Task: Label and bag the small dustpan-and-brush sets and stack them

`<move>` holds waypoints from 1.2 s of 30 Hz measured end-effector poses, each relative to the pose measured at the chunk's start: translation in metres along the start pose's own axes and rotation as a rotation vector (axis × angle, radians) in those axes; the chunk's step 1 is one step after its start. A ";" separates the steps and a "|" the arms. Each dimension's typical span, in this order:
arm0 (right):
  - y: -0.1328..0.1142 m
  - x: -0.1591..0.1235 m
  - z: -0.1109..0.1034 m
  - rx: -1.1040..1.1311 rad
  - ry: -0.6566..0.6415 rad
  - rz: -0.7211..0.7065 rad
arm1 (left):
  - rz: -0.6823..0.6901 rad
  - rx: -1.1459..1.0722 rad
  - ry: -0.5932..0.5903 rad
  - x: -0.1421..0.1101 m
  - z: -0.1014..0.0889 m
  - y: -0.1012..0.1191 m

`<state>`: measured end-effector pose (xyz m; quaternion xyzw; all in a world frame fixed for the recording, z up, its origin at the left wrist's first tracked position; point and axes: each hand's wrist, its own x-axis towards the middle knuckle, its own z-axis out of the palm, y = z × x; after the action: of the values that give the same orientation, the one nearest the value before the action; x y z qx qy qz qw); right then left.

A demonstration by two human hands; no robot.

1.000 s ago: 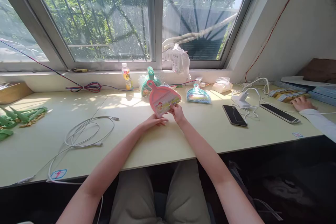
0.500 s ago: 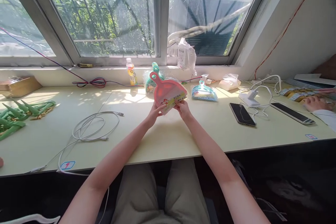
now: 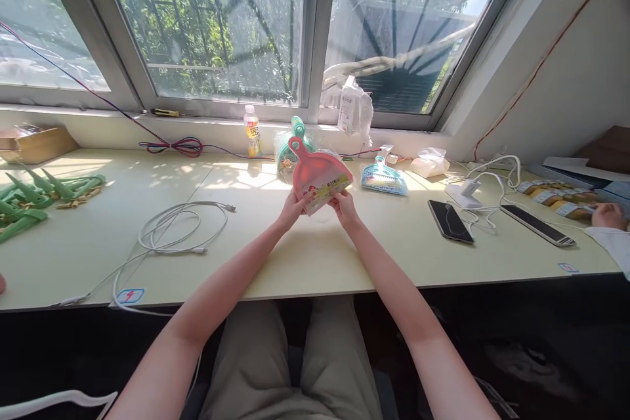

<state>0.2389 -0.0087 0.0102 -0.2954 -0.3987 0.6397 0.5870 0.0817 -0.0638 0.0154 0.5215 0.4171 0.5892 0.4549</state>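
Observation:
A pink dustpan (image 3: 315, 167) with a ring-shaped handle and a printed label card is held up over the table, handle pointing away from me. My left hand (image 3: 294, 208) grips its lower left edge, and my right hand (image 3: 344, 207) grips the lower right edge by the card. Some fingers are hidden behind it. Just beyond stand green dustpans (image 3: 286, 154) in clear plastic wrap, partly covered by the pink one. To the right lies a light blue dustpan (image 3: 384, 178) with its own label card.
A drink bottle (image 3: 252, 132) stands by the sill. A white cable (image 3: 170, 226) is coiled at left, near green plastic parts (image 3: 34, 200). At right lie a phone (image 3: 450, 221), a second phone (image 3: 537, 226), a charger (image 3: 463, 194) and another person's hand (image 3: 609, 216).
The view has shifted slightly. Both my hands keep their hold on the pink dustpan, which looks almost unchanged. The other person's hand at right has moved further right.

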 end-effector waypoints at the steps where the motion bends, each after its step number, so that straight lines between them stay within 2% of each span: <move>1: 0.000 0.000 0.000 0.001 0.006 0.015 | 0.002 0.010 -0.006 0.001 -0.001 -0.001; 9: -0.002 0.003 0.002 -0.026 -0.054 0.127 | -0.046 -0.092 -0.087 0.006 -0.016 0.005; 12: -0.010 0.004 -0.001 -0.210 -0.173 0.164 | -0.099 -0.153 -0.062 0.016 -0.032 0.007; 14: -0.016 0.002 -0.004 -0.431 -0.186 0.053 | -0.109 -0.195 0.009 0.024 -0.048 0.006; 17: -0.022 -0.005 -0.007 -0.787 -0.100 -0.342 | -0.121 -0.284 0.126 0.031 -0.070 0.006; 19: -0.024 -0.008 -0.007 -0.996 -0.100 -0.548 | -0.177 -0.302 0.184 0.031 -0.079 0.008; 22: -0.025 -0.008 -0.008 -1.161 -0.148 -0.658 | -0.254 -0.292 0.171 0.029 -0.079 0.010; 26: -0.024 0.002 -0.013 -1.030 -0.067 -0.662 | -0.285 -0.234 0.002 0.025 -0.069 0.009; 30: -0.023 0.006 -0.015 -0.824 -0.030 -0.624 | -0.336 -0.136 -0.129 0.026 -0.070 0.007; 33: -0.022 0.001 -0.011 -0.710 -0.011 -0.624 | -0.331 -0.093 -0.183 0.028 -0.073 0.008; 36: -0.024 -0.006 -0.006 -0.665 0.009 -0.601 | -0.347 -0.079 -0.185 0.028 -0.071 0.008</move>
<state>0.2572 -0.0141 0.0273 -0.3419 -0.6481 0.2767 0.6217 0.0088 -0.0393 0.0217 0.4756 0.4337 0.4675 0.6059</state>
